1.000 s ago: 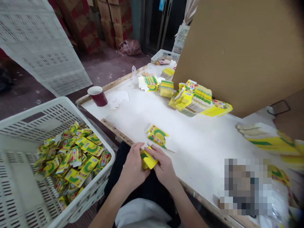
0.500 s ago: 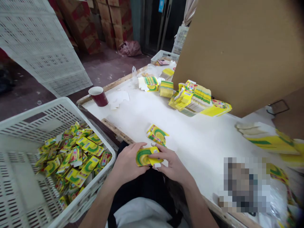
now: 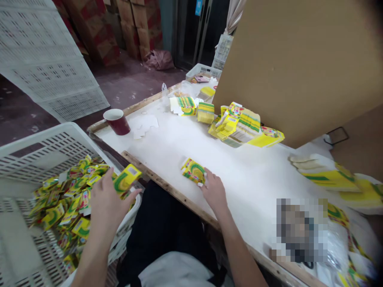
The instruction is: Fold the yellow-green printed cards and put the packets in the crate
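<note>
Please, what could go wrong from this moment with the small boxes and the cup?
The yellow box by the left hand is near the basket's rim, so it might fall outside. The cup stands close to the table edge; a bump could tip it. The piled cartons lie unevenly and may slide.

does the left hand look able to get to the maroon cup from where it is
Probably yes: the cup stands at the table's near-left corner, ahead of the left hand, with no tall obstacle visible between, though the small yellow box at its fingers may hinder grasping.
</note>
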The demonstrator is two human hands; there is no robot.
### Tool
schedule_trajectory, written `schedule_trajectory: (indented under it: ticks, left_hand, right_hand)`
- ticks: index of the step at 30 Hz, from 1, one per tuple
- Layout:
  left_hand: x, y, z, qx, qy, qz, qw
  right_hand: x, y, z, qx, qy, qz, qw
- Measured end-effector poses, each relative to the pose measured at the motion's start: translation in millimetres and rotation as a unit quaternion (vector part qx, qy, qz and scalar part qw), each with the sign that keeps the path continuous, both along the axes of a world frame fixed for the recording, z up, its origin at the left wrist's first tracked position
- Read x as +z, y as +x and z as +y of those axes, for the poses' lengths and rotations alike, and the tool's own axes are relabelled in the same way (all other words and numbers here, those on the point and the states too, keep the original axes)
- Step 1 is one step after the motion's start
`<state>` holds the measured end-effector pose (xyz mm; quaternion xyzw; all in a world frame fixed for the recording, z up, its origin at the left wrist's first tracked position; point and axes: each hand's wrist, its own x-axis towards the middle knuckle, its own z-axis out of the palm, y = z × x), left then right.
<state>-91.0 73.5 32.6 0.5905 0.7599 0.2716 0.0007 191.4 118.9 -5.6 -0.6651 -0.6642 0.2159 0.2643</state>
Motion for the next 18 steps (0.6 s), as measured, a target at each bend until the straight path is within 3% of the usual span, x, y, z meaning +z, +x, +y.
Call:
schedule_trajectory:
  ticks: [1, 3, 6, 8, 11, 13, 16, 18]
  left_hand:
    - [-1.8, -5, 0, 0.020, 0.011, -0.001, 1.000]
    - [-5.7, -3, -1, 0.001, 0.023, -0.043, 0.999]
    - [-13.0, 20, -2, -0.098, -0.012, -0.155, 0.983]
    - [-17.8, 43, -4, -0.154, -0.058, -0.239, 0.957]
    - [-22.3, 77, -7, -0.210, -0.106, -0.393, 0.889]
    - [-22.1, 96, -8, -0.225, -0.097, -0.510, 0.824]
    - [-16.8, 115, -6, -0.221, -0.043, -0.655, 0.722]
    - [-12.0, 121, -4, -0.195, 0.022, -0.704, 0.682]
  right_hand:
    - [-2.3, -1, 2, -0.003, 0.000, -0.052, 0.999]
    - [-5.9, -4, 3, -0.004, -0.004, -0.090, 0.996]
    - [-9.3, -8, 2, -0.017, -0.002, -0.089, 0.996]
    - [-9.5, -8, -1, -0.035, 0.011, -0.068, 0.997]
    - [-3.6, -8, -8, -0.054, 0.010, 0.070, 0.996]
    - [5.9, -12, -17, -0.017, -0.026, 0.203, 0.979]
    - [23.3, -24, -35, 0.131, -0.125, 0.372, 0.910]
    - [31.2, -37, -48, 0.194, -0.174, 0.468, 0.844]
